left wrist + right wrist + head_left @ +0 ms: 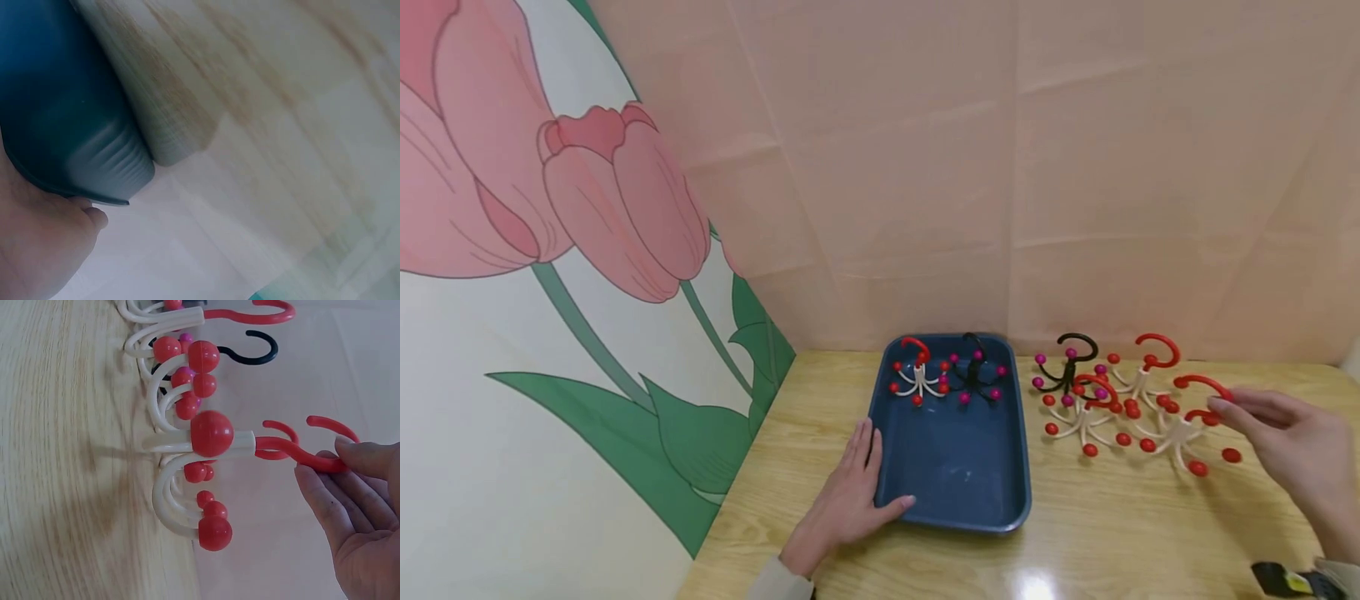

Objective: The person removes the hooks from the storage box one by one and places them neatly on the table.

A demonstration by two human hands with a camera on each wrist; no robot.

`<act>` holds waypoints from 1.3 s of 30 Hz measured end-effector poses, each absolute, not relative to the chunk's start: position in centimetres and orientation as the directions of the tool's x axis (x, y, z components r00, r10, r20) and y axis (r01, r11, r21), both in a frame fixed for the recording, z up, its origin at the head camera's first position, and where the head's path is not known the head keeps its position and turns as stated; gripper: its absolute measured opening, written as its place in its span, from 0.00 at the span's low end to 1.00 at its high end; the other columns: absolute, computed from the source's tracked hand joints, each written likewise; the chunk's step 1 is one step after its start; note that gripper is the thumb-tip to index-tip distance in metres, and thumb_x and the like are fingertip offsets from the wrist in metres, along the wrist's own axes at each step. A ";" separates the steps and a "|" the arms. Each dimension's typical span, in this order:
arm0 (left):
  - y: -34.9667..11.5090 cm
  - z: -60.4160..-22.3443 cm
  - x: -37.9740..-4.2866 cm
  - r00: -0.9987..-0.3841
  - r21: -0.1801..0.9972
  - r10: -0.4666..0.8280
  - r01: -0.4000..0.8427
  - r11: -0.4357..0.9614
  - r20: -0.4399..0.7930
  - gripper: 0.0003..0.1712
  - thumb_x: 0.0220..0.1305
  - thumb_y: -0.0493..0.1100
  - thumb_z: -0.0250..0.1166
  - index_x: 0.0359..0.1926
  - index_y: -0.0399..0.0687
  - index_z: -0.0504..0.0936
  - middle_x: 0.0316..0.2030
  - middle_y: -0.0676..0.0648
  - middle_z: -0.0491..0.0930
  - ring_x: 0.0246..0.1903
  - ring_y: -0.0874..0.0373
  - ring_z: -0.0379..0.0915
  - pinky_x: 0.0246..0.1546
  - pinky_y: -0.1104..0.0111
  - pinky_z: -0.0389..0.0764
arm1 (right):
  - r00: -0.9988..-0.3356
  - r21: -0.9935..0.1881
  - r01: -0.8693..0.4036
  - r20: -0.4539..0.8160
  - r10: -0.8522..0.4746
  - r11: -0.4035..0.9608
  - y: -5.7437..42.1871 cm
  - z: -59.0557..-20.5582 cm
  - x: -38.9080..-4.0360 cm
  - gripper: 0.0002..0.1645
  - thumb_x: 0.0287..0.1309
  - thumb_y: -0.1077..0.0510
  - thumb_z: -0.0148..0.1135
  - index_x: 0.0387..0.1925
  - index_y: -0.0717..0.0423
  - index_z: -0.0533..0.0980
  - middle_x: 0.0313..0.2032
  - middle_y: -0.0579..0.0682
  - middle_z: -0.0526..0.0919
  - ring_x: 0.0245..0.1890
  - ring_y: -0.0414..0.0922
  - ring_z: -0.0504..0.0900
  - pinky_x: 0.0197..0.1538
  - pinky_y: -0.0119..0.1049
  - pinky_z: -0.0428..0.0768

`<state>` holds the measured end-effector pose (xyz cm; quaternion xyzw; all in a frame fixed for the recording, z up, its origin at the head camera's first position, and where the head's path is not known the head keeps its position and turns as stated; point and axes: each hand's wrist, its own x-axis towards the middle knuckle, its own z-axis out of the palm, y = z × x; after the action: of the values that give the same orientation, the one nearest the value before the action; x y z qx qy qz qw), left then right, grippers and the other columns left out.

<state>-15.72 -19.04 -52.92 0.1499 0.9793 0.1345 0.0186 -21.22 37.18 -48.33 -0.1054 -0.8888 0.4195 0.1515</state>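
My right hand (1296, 442) pinches the red hook of a white claw hanger (1182, 432) with red ball tips. In the right wrist view, thumb and fingertips hold that red hook (322, 464), the white arms pointing toward the table. Beside it are two more white-and-red hangers, one at the front (1083, 421) and one behind (1141, 385), with a black hanger (1070, 371) with magenta balls. My left hand (853, 492) rests at the near left corner of a blue tray (1028, 467), fingers straight along its left side, thumb over the near rim.
Inside the tray's far end stand a white-and-red hanger (919, 379) and a black-and-magenta hanger (974, 375). The wooden table (1112, 533) meets a pink cloth-like backdrop (910, 183) at the back. A tulip-patterned panel (617, 400) borders the left.
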 end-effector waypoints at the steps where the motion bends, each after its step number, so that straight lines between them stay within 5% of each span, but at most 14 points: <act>1: -19.0 -53.0 -15.7 -0.955 0.271 0.298 0.287 0.919 0.002 0.67 0.66 0.83 0.52 0.85 0.43 0.42 0.86 0.43 0.29 0.86 0.45 0.27 0.82 0.45 0.55 | -0.932 -0.776 0.065 0.177 0.316 0.628 37.2 -48.4 -21.2 0.32 0.70 0.45 0.68 0.58 0.69 0.79 0.24 0.00 0.67 0.25 0.09 0.69 0.25 0.20 0.71; 39: -19.0 -52.6 -15.7 -0.957 0.298 0.290 0.270 0.916 -0.027 0.65 0.67 0.83 0.51 0.86 0.46 0.41 0.86 0.45 0.27 0.86 0.46 0.25 0.82 0.45 0.56 | -0.941 -0.753 0.043 0.191 0.281 0.657 37.4 -49.9 -22.1 0.34 0.69 0.42 0.69 0.59 0.68 0.80 0.27 -0.01 0.66 0.28 0.08 0.66 0.25 0.22 0.72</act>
<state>-15.72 -19.01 -52.60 0.1431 0.9781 0.1470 0.0353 -22.11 37.38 -49.89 -0.0900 -0.8982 0.4043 0.1471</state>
